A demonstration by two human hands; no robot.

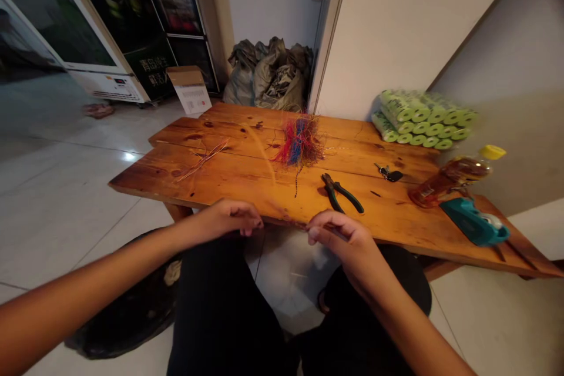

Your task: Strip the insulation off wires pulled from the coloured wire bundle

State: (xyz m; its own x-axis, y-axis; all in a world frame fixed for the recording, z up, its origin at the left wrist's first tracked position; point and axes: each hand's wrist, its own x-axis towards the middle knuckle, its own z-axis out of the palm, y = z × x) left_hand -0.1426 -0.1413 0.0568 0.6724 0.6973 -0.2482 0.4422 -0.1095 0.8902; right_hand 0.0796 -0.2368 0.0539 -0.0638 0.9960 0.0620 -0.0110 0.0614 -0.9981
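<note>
My left hand [238, 218] and my right hand [337, 235] are held apart at the table's front edge, above my lap. The fingers of each are curled and pinched together. Something thin and blurred, like a wire, shows between them, too faint to make out. A blurred yellowish strand [264, 155] arcs over the table above the gap between the hands. Beyond them lies a bundle of red and blue wires [299, 141]. Pliers [337, 191] with dark green handles rest beyond my right hand. Several loose thin wires [205, 160] lie on the left part of the table.
The wooden table [229, 179] carries keys [388, 173], a tilted-looking bottle [452, 179] with a yellow cap, a teal tape dispenser [473, 220] and stacked green rolls [423, 120]. Sacks [273, 76] stand behind it. A black bag [127, 305] is on the floor at left.
</note>
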